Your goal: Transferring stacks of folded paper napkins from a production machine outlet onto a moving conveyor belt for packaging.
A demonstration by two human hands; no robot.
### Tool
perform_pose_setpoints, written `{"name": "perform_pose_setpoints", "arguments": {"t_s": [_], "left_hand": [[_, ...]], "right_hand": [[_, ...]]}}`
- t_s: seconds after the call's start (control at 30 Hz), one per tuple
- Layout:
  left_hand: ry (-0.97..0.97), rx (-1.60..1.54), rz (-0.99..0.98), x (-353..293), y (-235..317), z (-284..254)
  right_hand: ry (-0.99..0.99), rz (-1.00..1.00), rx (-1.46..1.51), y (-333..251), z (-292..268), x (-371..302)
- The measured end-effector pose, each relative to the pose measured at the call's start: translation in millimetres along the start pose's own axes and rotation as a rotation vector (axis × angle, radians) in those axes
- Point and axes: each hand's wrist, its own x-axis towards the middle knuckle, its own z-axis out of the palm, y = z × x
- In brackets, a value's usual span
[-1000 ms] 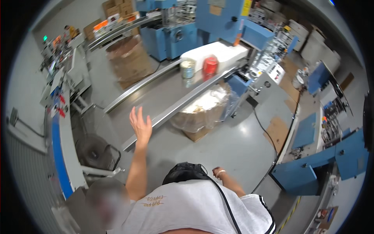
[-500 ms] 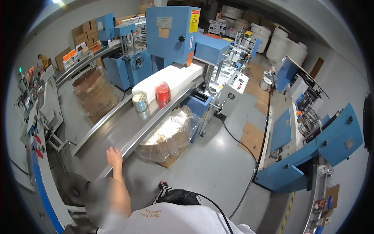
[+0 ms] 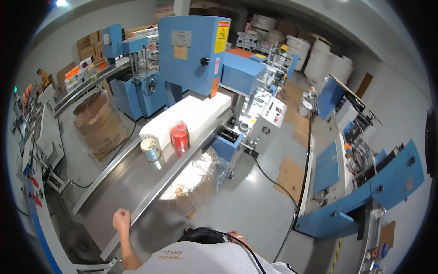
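Right now my left hand [image 3: 121, 219] rests, loosely curled into a fist and holding nothing, on the near end of the long grey metal tabletop [image 3: 123, 182] of the conveyor, touching its raised steel side rail [image 3: 159, 189]. My right hand [image 3: 235, 235] shows only as a few fingertips low against my body, beside the black strap on my chest, so I cannot tell whether it is open or closed. The nearest things lie ahead and up the belt from my left hand: a small silvery clear-wrapped roll [image 3: 150, 149] and, just to its right, a red clear-wrapped roll [image 3: 179, 138], both standing upright and well apart from my fist. Behind them, touching or nearly so, lies a long white block of stacked paper [image 3: 191, 116], its long axis running along the belt toward the tall blue machine housing [image 3: 194, 55]. The belt itself slants away from me toward the upper right. My left hand is clearly the nearer one to both rolls; the right is off the belt altogether, on the side of the clear bag of white paper scraps [image 3: 194, 176].
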Motion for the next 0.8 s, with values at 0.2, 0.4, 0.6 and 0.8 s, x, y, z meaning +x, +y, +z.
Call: {"name": "perform_pose_setpoints", "arguments": {"t_s": [0.2,0.4,0.6,0.8], "left_hand": [[-0.277,-0.199,0.08,18,14,14],[-0.355,-0.288,0.224,41,84,66],[-0.298,-0.241,0.34,49,136,95],[-0.285,-0.416,0.194,59,132,104]], "right_hand": [[0.116,-0.777,0.008,-261,32,-11],[0.2,-1.417,-0.395,-434,58,-55],[0.194,-1.521,-0.797,-437,64,-27],[0.232,-1.578,-0.804,-442,61,-28]]}}
